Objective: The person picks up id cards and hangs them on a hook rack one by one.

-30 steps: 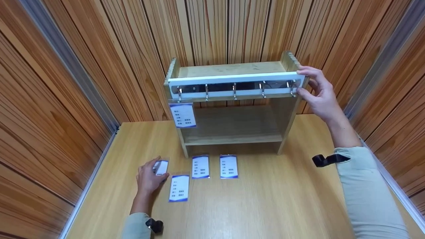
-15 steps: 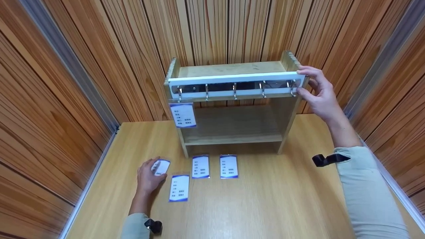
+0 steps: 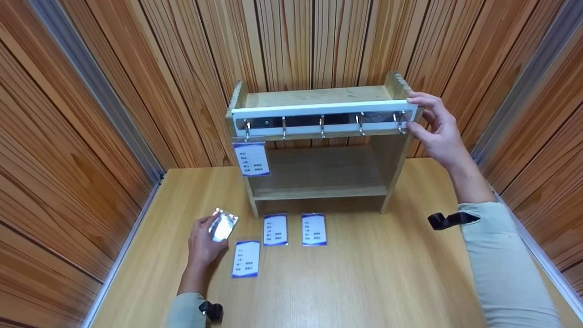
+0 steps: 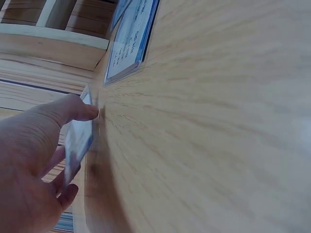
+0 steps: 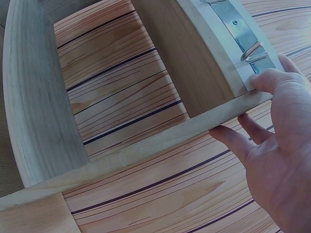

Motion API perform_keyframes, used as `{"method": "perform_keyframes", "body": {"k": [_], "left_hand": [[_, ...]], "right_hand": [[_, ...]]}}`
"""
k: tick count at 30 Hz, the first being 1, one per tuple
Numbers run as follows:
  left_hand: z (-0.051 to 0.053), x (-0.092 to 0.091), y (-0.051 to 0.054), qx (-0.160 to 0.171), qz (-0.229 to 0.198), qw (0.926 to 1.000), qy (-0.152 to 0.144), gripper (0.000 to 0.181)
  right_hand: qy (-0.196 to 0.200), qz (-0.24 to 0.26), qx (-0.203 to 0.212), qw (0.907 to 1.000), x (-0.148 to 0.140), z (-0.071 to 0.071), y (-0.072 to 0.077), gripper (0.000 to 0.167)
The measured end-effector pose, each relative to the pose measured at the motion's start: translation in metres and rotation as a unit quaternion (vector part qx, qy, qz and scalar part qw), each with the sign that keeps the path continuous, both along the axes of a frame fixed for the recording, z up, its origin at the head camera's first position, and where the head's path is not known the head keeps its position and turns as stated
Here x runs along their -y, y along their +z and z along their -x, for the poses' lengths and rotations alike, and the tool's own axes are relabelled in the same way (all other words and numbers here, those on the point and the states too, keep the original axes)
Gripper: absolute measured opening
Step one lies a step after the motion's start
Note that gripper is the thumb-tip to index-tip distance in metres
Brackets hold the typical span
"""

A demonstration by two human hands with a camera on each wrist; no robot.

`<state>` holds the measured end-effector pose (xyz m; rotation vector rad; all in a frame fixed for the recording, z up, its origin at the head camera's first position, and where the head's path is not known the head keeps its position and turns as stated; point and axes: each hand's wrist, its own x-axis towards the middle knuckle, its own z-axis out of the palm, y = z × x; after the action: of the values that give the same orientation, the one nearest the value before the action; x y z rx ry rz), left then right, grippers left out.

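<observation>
My left hand (image 3: 204,241) pinches a clear-sleeved badge card (image 3: 223,226) by its sides, thumb against fingers. The left wrist view shows that card (image 4: 77,138) tilted up from the tabletop; whether its lower edge touches the table I cannot tell. My right hand (image 3: 437,127) grips the right end of a white hook rail (image 3: 300,108) on the front of a wooden shelf (image 3: 319,193). In the right wrist view its thumb lies on the rail's end and its fingers touch the shelf's side board (image 5: 146,148). Another badge card (image 3: 252,158) hangs from the leftmost hook.
Three more badge cards lie flat on the table: a front card (image 3: 246,259), a middle card (image 3: 275,229) and a right card (image 3: 314,229). Several metal hooks line the rail. Wood-panelled walls (image 3: 287,41) enclose the table (image 3: 346,282).
The badge card in my left hand has turned and tipped, its face now bright with glare, its top edge farther up and right. My right hand stays on the rail.
</observation>
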<state>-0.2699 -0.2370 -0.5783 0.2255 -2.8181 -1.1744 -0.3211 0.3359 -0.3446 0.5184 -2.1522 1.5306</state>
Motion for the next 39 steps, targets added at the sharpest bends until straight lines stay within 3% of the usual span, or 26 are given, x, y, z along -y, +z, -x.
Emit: {"method": "perform_keyframes", "body": {"k": [13, 25, 39], "left_hand": [[-0.002, 0.0, 0.007, 0.027, -0.011, 0.9995, 0.01, 0.09], [0.003, -0.002, 0.021, 0.024, -0.049, 0.9984, 0.016, 0.094], [0.001, -0.017, 0.027, -0.015, -0.056, 0.9983, 0.002, 0.089]], "right_hand": [[-0.005, -0.004, 0.005, 1.0, 0.0, 0.0, -0.001, 0.047], [-0.003, -0.003, -0.006, 1.0, 0.0, 0.001, -0.001, 0.048], [-0.006, -0.01, 0.005, 0.9999, -0.001, 0.002, -0.001, 0.048]]}}
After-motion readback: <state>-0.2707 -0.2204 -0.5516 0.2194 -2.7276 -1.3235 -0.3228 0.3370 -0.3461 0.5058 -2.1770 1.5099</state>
